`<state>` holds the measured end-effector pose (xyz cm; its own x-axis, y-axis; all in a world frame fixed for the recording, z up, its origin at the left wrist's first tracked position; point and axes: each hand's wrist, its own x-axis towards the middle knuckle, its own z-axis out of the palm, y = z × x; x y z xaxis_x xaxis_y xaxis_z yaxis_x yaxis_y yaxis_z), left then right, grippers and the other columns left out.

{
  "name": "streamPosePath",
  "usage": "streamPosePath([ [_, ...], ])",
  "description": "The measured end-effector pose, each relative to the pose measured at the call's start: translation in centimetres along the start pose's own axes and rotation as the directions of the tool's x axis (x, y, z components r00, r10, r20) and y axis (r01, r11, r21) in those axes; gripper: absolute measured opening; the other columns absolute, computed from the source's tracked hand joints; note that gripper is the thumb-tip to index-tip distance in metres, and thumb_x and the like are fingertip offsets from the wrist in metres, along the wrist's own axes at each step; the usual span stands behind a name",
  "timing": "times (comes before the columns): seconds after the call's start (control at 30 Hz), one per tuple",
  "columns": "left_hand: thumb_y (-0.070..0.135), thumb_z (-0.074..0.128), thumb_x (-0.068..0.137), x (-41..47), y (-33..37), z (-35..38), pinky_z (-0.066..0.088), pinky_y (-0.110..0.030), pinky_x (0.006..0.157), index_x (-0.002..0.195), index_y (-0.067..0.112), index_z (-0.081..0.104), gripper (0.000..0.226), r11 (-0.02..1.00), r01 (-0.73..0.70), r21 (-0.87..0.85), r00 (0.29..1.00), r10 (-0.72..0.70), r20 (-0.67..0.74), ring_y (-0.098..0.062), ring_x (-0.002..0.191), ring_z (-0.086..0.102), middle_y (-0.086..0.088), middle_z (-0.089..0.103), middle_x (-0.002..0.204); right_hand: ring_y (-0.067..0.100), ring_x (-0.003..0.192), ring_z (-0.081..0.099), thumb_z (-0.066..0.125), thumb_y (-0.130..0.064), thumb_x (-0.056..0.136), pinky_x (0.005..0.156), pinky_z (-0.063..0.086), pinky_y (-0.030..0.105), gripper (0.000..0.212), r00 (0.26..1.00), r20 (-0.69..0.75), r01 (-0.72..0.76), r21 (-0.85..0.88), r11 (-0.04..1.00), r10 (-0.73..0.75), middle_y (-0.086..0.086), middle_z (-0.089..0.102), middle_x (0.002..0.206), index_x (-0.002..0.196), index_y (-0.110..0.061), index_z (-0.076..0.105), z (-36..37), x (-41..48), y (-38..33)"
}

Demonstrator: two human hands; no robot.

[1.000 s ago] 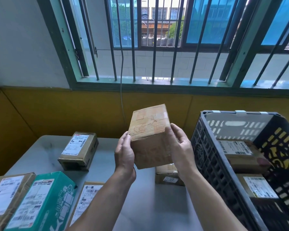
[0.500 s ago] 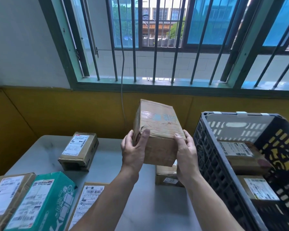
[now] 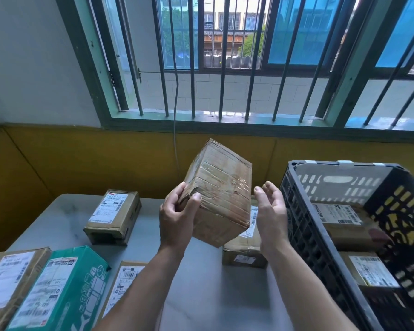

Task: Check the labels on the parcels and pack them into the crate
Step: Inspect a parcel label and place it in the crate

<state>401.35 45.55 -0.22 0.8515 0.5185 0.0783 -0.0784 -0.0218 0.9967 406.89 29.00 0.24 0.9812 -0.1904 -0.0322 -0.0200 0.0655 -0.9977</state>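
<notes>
I grip taped brown cardboard parcel (image 3: 221, 194) in left hand (image 3: 177, 218), right hand (image 3: 270, 211) slack-fingered, empty; black plastic crate (image 3: 304, 225) shows two packed, five wait on desk (image 3: 213, 295).

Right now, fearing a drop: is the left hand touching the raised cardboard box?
Touching. Head view: the left hand grips the cardboard box at its lower-left corner, thumb on front.

Eight parcels (image 3: 221, 194), one crate (image 3: 305, 235), two hands (image 3: 177, 217)

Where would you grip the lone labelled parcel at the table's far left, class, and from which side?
Take the parcel across its two long side faces, from above: it lies flat, label up, with bare table on both sides, so the grip likely spans its narrow width.
</notes>
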Motion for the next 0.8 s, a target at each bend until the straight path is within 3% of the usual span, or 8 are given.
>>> streamPosePath([
  [0.17,0.065,0.058,0.064,0.3,-0.4,-1.3,0.055,-0.052,0.101,0.123,0.046,0.057,0.063,0.99,-0.093,0.109,0.994,0.086,0.069,-0.019,0.129,0.056,0.003,0.062,0.139,0.02,0.139,0.043,0.053,-0.046,0.101,0.114,0.04,0.046,0.054,0.995,-0.008,0.094,-0.18,0.979,-0.097,-0.001,0.043,0.156,0.15,-0.027,0.041,0.0,1.6,-2.3],
  [0.37,0.055,0.06,0.066,0.8,-0.8,-2.2,0.048,-0.044,0.111,0.119,0.048,0.062,0.053,0.951,-0.238,0.198,0.962,0.204,0.179,-0.013,0.133,0.051,0.018,0.06,0.132,0.025,0.141,0.042,0.046,-0.065,0.097,0.112,0.04,0.054,0.07,0.993,0.071,0.109,-0.352,0.93,-0.089,0.002,0.039,0.159,0.154,-0.026,0.035,0.2,4.2,-4.5],
  [0.53,0.055,0.059,0.069,1.3,-0.7,-2.3,0.05,-0.034,0.105,0.127,0.036,0.065,0.061,0.899,-0.357,0.253,0.91,0.274,0.31,-0.007,0.132,0.049,0.02,0.059,0.134,0.03,0.144,0.038,0.044,-0.079,0.087,0.115,0.037,0.055,0.088,0.992,0.129,0.058,-0.442,0.895,0.0,0.006,0.038,0.16,0.155,-0.024,0.035,0.1,5.6,-4.6],
  [0.67,0.05,0.06,0.07,1.5,-0.5,-2.2,0.048,-0.044,0.108,0.122,0.042,0.063,0.053,0.876,-0.423,0.233,0.876,0.329,0.352,-0.012,0.132,0.05,0.024,0.058,0.133,0.03,0.135,0.048,0.047,-0.08,0.085,0.113,0.04,0.053,0.088,0.98,0.159,-0.049,-0.398,0.916,0.122,0.006,0.051,0.148,0.15,-0.022,0.044,-0.1,5.7,-3.8],
  [0.8,0.043,0.058,0.073,1.6,-0.5,-2.0,0.044,-0.057,0.108,0.123,0.032,0.066,0.052,0.858,-0.467,0.214,0.864,0.391,0.318,-0.019,0.135,0.049,0.011,0.06,0.137,0.023,0.113,0.058,0.052,-0.072,0.089,0.103,0.048,0.049,0.066,0.978,0.138,-0.108,-0.312,0.944,0.157,0.003,0.063,0.124,0.129,-0.02,0.059,-0.4,5.6,-2.9],
])
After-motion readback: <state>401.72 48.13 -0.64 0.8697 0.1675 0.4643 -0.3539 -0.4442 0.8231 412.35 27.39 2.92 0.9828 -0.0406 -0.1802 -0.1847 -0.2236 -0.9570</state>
